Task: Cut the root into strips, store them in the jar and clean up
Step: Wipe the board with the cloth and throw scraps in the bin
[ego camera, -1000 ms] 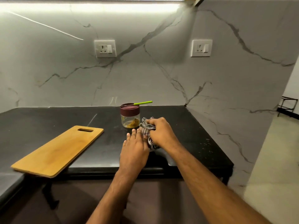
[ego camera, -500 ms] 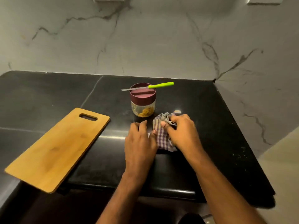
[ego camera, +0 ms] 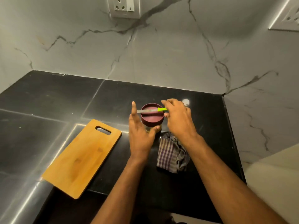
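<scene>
Both hands bracket the lidded jar (ego camera: 151, 118): left hand (ego camera: 140, 135) spread loosely beside it, steadying; right hand (ego camera: 178, 120) closing on the green-handled knife (ego camera: 152, 110) across its lid, grip unclear. Bamboo cutting board (ego camera: 82, 157), then checked cloth (ego camera: 171, 156), lie nearby.

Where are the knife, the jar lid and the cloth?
knife (ego camera: 146, 110): head view, on the bare blade lying across the lid.
jar lid (ego camera: 151, 118): head view, on the maroon top face below the blade.
cloth (ego camera: 168, 155): head view, on the checked fold lying on the counter.
</scene>
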Demonstrator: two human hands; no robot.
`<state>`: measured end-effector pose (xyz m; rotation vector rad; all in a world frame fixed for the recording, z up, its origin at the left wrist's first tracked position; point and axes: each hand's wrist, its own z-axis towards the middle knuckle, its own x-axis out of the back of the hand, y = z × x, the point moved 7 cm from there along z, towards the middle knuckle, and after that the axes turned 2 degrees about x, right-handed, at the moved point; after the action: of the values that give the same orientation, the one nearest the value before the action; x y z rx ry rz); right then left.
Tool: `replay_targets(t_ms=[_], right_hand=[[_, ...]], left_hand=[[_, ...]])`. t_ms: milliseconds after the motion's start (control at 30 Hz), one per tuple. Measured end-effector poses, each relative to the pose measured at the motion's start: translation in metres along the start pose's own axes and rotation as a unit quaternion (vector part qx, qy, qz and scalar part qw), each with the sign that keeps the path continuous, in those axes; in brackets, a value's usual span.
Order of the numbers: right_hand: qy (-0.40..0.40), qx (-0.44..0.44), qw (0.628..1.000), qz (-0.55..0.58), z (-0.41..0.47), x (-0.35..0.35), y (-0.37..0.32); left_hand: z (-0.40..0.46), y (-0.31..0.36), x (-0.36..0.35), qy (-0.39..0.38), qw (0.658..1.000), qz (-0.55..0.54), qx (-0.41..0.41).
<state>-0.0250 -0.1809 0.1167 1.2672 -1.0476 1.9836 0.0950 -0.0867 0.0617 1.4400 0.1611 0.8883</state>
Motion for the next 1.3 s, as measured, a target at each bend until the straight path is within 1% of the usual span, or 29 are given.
replay_targets(t_ms=[67,133,267,333,400,500,567,667,733,800,867,933,1033,1133,1200,1233,1300], right_hand=[[-0.056,0.018,0.998,-0.007,0.016,-0.012,-0.001],[-0.092,0.037,0.994,-0.038,0.028,-0.022,-0.003],[-0.103,0.049,0.992,-0.059,0.037,-0.024,0.001],[-0.089,0.041,0.994,-0.043,0.038,-0.020,0.005],[-0.060,0.046,0.997,-0.004,0.040,-0.015,0.000],[-0.026,0.092,0.994,0.049,0.038,-0.018,-0.032],[-0.023,0.113,0.990,0.084,0.037,-0.029,-0.062],[-0.029,0.103,0.981,0.161,0.035,-0.048,-0.103],[-0.032,0.097,0.977,0.187,0.033,-0.060,-0.128],[-0.052,0.088,0.975,0.198,0.034,-0.075,-0.149],[-0.084,0.084,0.976,0.182,0.032,-0.093,-0.165],[-0.122,0.076,0.977,0.159,0.028,-0.115,-0.176],[-0.170,0.061,0.975,0.132,0.018,-0.143,-0.184],[-0.197,0.060,0.973,0.104,0.010,-0.165,-0.186],[-0.202,0.067,0.973,0.085,0.005,-0.171,-0.187],[-0.199,0.074,0.974,0.074,0.004,-0.172,-0.189],[-0.194,0.088,0.975,0.055,0.001,-0.173,-0.190]], left_hand=[[0.008,-0.003,-0.011,-0.013,0.999,-0.021,0.022],[0.017,-0.007,-0.022,-0.007,0.999,-0.028,0.037],[0.035,-0.009,-0.039,-0.014,0.998,-0.038,0.041],[0.037,-0.007,-0.036,-0.004,0.998,-0.046,0.031],[0.035,-0.005,-0.021,0.022,0.998,-0.048,0.025],[0.032,-0.008,0.016,0.065,0.997,-0.033,0.034],[0.029,-0.019,0.049,0.102,0.993,-0.002,0.056],[0.022,-0.038,0.103,0.161,0.982,0.041,0.086],[0.016,-0.052,0.137,0.196,0.973,0.065,0.102],[0.010,-0.065,0.167,0.222,0.965,0.085,0.110],[0.001,-0.081,0.188,0.240,0.959,0.087,0.125],[-0.007,-0.095,0.201,0.241,0.956,0.078,0.149],[-0.011,-0.104,0.206,0.227,0.960,0.051,0.157],[-0.012,-0.108,0.202,0.219,0.964,0.031,0.148],[-0.018,-0.106,0.199,0.234,0.962,0.064,0.125],[-0.022,-0.100,0.197,0.242,0.961,0.096,0.091],[-0.031,-0.085,0.186,0.239,0.958,0.156,-0.014]])
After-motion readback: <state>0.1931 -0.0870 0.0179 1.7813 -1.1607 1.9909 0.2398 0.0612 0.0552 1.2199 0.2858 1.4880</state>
